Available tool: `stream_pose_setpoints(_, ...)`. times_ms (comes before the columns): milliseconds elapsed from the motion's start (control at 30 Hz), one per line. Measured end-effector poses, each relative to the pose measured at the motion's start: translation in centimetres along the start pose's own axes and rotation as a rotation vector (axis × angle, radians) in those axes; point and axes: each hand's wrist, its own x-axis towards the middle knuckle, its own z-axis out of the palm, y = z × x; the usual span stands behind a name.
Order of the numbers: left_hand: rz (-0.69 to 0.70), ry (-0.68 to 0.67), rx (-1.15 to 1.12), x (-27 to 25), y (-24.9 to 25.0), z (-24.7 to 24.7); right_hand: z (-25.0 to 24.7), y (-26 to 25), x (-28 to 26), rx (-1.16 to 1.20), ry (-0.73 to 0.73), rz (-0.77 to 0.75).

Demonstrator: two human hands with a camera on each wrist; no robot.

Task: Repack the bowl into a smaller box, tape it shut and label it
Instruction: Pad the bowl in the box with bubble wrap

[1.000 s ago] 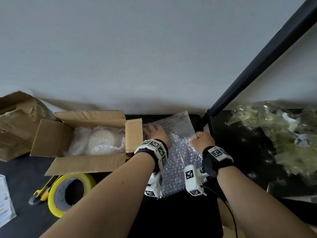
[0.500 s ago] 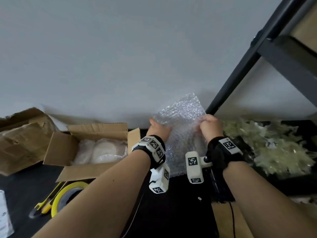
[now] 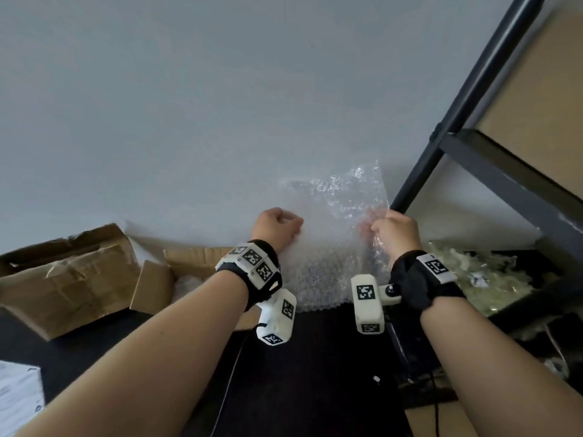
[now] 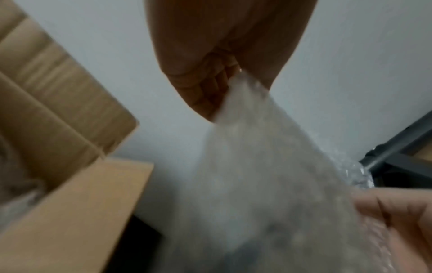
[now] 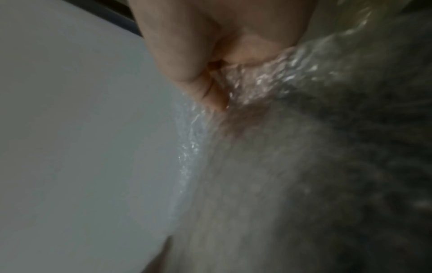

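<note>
The left hand point(image 3: 277, 230) and the right hand point(image 3: 394, 233) hold a sheet of bubble wrap point(image 3: 334, 247) up in the air in front of the wall, each with its fingers curled and pinching a side edge of the sheet, which hangs down between the two wrists. The open cardboard box point(image 3: 157, 288) sits on the dark table point(image 3: 315, 373) below and left of the left hand, with pale wrapping inside; the bowl itself cannot be made out.
</note>
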Motion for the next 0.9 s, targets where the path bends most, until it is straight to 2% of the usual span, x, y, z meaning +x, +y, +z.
stream_pose_setpoints(200,0.103,0.015,-0.017,-0.6,0.6,-5.7,2.3,0.8,-1.6,-0.133,-0.197,-0.007)
stream_pose_setpoints(333,0.098,-0.041,-0.056,-1.2,0.2,-9.7,3.6,0.5,-2.9,-0.164,-0.317,-0.058)
stream_pose_setpoints(433,0.059,-0.055,-0.089,-1.8,-0.3,-12.6,5.1,0.1,-3.5,-0.176,-0.338,-0.096)
stream_pose_setpoints(633,-0.023,0.052,-0.069,-3.0,-1.7,-16.2,9.1,-0.9,-3.9,-0.124,-0.314,-0.114)
stream_pose_setpoints(733,-0.033,0.083,-0.086,-3.4,-2.2,-17.8,10.5,-1.1,-4.3,-0.116,-0.372,-0.111)
stream_pose_setpoints(900,0.007,0.118,0.043,-3.9,-3.0,-19.8,12.4,-1.0,-5.1,-0.115,-0.422,-0.146)
